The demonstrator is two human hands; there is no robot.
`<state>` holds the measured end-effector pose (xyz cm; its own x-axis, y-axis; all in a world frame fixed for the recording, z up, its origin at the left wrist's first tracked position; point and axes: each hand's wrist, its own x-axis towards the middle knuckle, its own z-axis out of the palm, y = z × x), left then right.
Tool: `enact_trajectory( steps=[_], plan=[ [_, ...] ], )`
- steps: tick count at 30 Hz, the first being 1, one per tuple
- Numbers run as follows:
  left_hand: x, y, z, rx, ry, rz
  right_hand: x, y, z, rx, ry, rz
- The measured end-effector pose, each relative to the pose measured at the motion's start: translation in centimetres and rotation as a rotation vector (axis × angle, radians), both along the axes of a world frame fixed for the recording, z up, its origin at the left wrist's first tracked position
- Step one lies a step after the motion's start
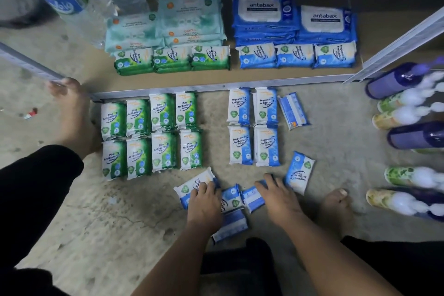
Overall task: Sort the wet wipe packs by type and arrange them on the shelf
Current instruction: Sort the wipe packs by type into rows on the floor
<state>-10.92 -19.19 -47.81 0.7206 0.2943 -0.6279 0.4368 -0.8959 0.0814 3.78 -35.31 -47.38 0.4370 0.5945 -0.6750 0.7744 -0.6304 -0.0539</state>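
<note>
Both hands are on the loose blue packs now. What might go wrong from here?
The loose blue packs lie overlapping at odd angles under the left hand and right hand, so a grab may lift several and drop one. The right foot sits close to the bottles lying on the floor; shifting could knock one rolling into the sorted blue rows.

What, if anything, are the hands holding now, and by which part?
Nothing is lifted. The left hand lies on one end of a Fragrance Free wipes pack, the right hand on another blue pack; grip cannot be told.
</note>
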Motion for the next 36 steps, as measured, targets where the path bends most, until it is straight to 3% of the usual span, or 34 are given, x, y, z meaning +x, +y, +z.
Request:
enact_trajectory(
  steps=[5, 9, 16, 20, 23, 28, 34, 36],
  plan=[
    [-0.2, 0.4, 0.3, -0.024, -0.012, 0.002, 0.1, -0.6, 0.6, 0.038, 0.028, -0.081],
    [0.1, 0.8, 1.4, -0.045, -0.009, -0.029, 0.7, -1.2, 2.0, 0.052, 0.137, -0.306],
    [1.3, 1.3, 4.8, -0.088, -0.006, 0.011, 1.6, -0.7, 6.0, 0.157, 0.513, -0.976],
    [1.6, 1.3, 8.2, -0.316, -0.080, 0.217, 1.3, -0.3, 7.8, 0.382, 0.732, -1.469],
    [1.7, 1.6, 9.4, -0.428, -0.186, 0.311, 1.1, 0.3, 9.6, 0.547, 0.883, -1.677],
    [2.9, 2.0, 12.3, -0.502, -0.404, 0.431, 1.1, 0.3, 12.6, 0.692, 1.092, -1.768],
    [3.6, 2.3, 15.1, -0.662, -0.484, 0.608, 0.6, -0.5, 14.0, 0.758, 1.027, -1.769],
    [3.5, 2.2, 15.4, -0.714, -0.503, 0.683, 0.4, -0.9, 13.8, 0.739, 0.910, -1.695]
  ],
)
